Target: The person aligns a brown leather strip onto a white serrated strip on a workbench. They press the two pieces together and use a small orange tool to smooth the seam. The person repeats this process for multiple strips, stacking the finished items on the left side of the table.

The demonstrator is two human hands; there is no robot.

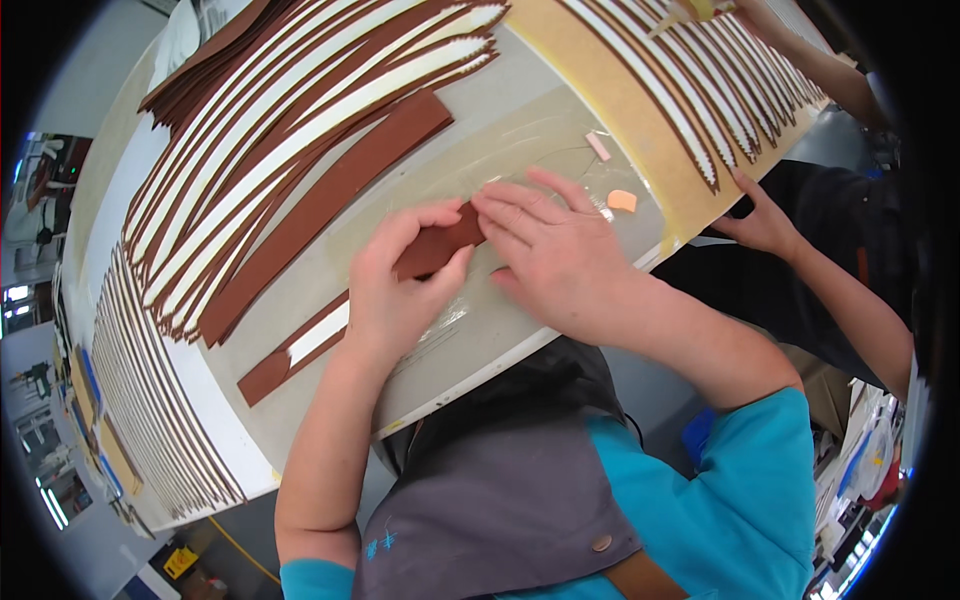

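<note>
A brown leather strip (436,250) with a white stretch (322,332) along its middle lies slantwise on a clear sheet in front of me. My left hand (392,275) curls around it, fingers at the far edge and thumb at the near edge. My right hand (560,240) lies nearly flat at the strip's right end, fingers stretched out and fingertips on the leather. The right hand covers that end, so its shape cannot be seen. Just beyond the left hand rests a stack of plain brown strips (330,215).
Rows of brown-and-white strips (300,130) fill the table's far left. More strips hang over a tan board (640,140) at the right, beside another person's hand (765,220). An orange piece (622,201) and a pink block (598,146) lie right of my hands.
</note>
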